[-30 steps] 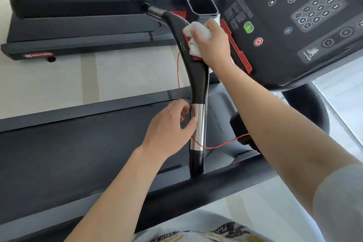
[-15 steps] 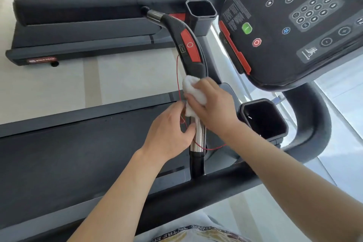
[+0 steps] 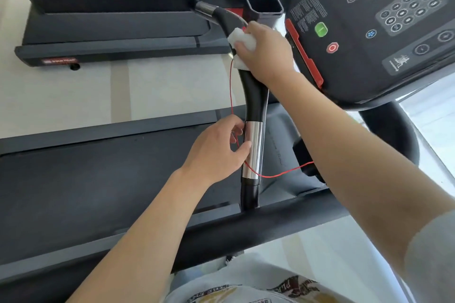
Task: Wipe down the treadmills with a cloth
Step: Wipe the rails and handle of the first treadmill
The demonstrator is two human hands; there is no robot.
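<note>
A black curved handlebar (image 3: pixel 254 96) with a silver sensor band (image 3: pixel 253 150) runs through the middle of the treadmill. My right hand (image 3: pixel 267 54) holds a white cloth (image 3: pixel 242 43) against the upper part of the bar, covering its red panel. My left hand (image 3: pixel 221 150) sits lower, fingers curled beside the silver band, pinching the thin red safety cord (image 3: pixel 232 91). The cord loops under the bar and runs right toward my right forearm. The running belt (image 3: pixel 98 179) lies dark below my left arm.
The console (image 3: pixel 374 27) with green and red buttons and a keypad hangs at the upper right. A black cup holder (image 3: pixel 263 3) sits beside it. A second treadmill (image 3: pixel 118 24) stands across a strip of pale floor (image 3: pixel 123 96). A thick black side rail (image 3: pixel 270 226) crosses the foreground.
My right hand slid the cloth down the bar to the silver band, then back up over the red panel. My left hand stayed by the silver band with the cord.
</note>
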